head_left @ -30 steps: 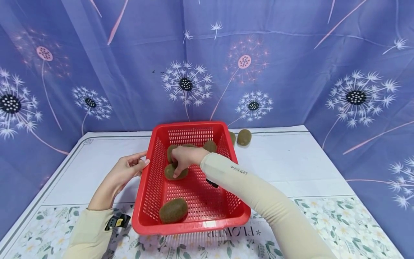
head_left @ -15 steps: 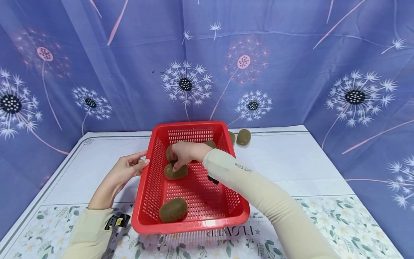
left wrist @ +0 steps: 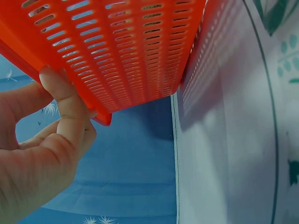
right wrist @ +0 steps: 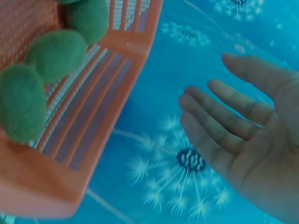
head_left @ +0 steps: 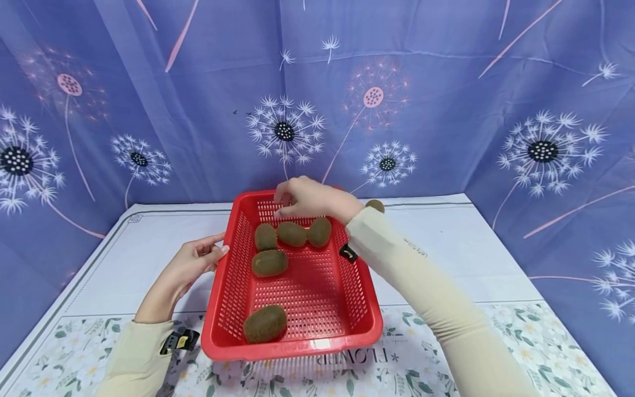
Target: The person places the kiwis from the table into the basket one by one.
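Note:
A red plastic basket (head_left: 292, 348) with slotted walls sits in the middle of the table. Several brown fuzzy kiwis lie inside: a row along the back with a middle kiwi (head_left: 292, 234), another kiwi (head_left: 269, 263) just in front at the left, and a lone kiwi (head_left: 265, 323) near the front left corner. My left hand (head_left: 190, 264) holds the basket's left rim, fingertips at the rim in the left wrist view. Over the basket's back end hovers my right hand (head_left: 315, 198), palm bare and fingers relaxed in the right wrist view (right wrist: 247, 126).
Another kiwi (head_left: 375, 205) lies on the table beyond the basket's right side, partly behind the right wrist. A white tablecloth (head_left: 421, 264) with a floral front part covers the table. Blue dandelion-print curtains (head_left: 198, 110) stand behind and at the sides.
My right hand has let go of the kiwis at the basket's left and risen up, back and slightly right, uncovering the back row. The left hand has stayed on the rim.

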Demonstrator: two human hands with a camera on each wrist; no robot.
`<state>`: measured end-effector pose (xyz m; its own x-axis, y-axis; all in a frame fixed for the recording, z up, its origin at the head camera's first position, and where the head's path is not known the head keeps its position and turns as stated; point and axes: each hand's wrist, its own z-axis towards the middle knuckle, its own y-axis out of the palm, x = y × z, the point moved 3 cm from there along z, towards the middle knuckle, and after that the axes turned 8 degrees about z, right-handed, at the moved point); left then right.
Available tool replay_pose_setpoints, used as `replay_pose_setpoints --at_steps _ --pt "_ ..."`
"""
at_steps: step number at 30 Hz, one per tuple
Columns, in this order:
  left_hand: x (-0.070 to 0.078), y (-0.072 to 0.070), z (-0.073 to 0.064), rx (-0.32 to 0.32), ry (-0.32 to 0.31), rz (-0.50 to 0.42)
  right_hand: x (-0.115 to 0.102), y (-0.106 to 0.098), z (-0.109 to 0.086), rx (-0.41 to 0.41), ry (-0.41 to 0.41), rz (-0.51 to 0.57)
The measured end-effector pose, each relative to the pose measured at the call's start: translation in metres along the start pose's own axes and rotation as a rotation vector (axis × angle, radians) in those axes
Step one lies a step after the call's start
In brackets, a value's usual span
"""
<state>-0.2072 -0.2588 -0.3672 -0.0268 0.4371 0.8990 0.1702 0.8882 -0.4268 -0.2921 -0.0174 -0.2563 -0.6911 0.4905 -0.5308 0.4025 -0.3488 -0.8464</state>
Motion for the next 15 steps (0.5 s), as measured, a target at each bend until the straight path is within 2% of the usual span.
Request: replay_pose_setpoints --at_steps 7,15 --pt "0.000 -0.001 -0.001 0.013 -0.003 0.014 0.033 -0.027 -0.025 0.202 0.027 0.120" --pt "0.003 0.001 -0.001 0.001 0.014 -0.008 0.094 -0.037 -0.060 0.367 0.133 0.170"
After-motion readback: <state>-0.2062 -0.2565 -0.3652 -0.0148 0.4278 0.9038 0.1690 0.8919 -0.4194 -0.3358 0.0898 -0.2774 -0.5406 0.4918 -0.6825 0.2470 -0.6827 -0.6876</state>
